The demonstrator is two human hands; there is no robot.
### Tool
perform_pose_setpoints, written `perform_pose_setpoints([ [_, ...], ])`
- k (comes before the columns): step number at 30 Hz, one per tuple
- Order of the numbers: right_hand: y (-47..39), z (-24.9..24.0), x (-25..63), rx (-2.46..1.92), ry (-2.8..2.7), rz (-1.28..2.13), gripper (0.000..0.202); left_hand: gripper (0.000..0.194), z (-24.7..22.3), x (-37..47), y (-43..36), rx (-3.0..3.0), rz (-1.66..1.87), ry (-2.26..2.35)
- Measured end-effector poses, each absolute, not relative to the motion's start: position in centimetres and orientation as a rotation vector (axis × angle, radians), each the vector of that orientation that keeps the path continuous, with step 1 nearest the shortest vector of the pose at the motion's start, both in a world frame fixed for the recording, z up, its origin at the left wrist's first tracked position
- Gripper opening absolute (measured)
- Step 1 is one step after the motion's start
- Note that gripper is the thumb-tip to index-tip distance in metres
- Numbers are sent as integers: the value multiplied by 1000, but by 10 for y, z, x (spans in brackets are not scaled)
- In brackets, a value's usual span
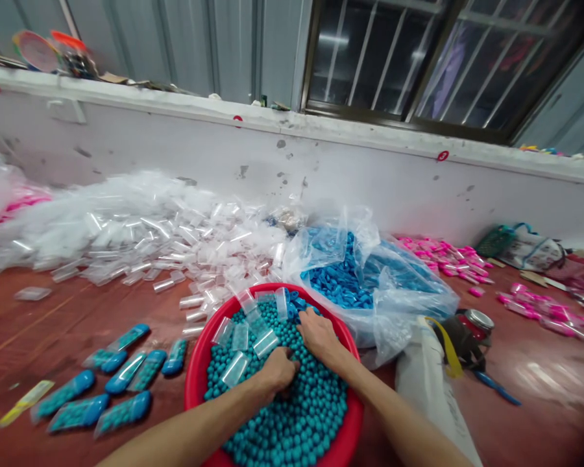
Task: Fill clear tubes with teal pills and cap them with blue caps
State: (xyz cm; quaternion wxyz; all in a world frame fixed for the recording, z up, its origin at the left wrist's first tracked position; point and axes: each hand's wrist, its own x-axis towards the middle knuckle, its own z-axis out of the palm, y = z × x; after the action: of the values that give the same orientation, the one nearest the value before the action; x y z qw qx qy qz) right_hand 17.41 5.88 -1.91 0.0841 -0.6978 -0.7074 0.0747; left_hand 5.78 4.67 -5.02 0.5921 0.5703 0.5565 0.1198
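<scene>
A red tub [193, 373] holds many round teal beads [316, 408]. On the beads lie several clear plastic tubes [241, 337] and a small cluster of blue caps [296, 303]. My left hand [278, 373] is low over the middle of the beads, its fingers curled; what they hold, if anything, is hidden. My right hand [318, 334] is farther back on the right, fingers bent together and fingertips against the edge of the blue caps. Whether it grips one cannot be seen.
Left of the tub lie several bead-filled tubes with blue caps [121, 379] and a yellow strip [24, 403]. Behind stands a heap of clear tubes [175, 233], and a plastic bag of blue caps [340, 279]. Pink pieces [448, 256] and a lidded jar [477, 324] are right.
</scene>
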Motion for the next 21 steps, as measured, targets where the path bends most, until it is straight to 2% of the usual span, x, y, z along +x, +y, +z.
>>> perform_pose_setpoints([
  [4, 55, -20, 184, -2006, -2139, 293, 14, 20, -56, 64, 48, 1018, 403, 1134],
  [7, 50, -15, 194, -1958, -2097, 326, 27, 29, -51, 55, 49, 878, 459, 1009],
  [16, 28, -7, 190, -1969, -2488, 107, 26, 27, -34, 4, 34, 782, 545, 928],
  [21, 25, -2, 194, -1717, -2654, 379, 34, 33, -31, -8, 33, 789, 552, 1016],
])
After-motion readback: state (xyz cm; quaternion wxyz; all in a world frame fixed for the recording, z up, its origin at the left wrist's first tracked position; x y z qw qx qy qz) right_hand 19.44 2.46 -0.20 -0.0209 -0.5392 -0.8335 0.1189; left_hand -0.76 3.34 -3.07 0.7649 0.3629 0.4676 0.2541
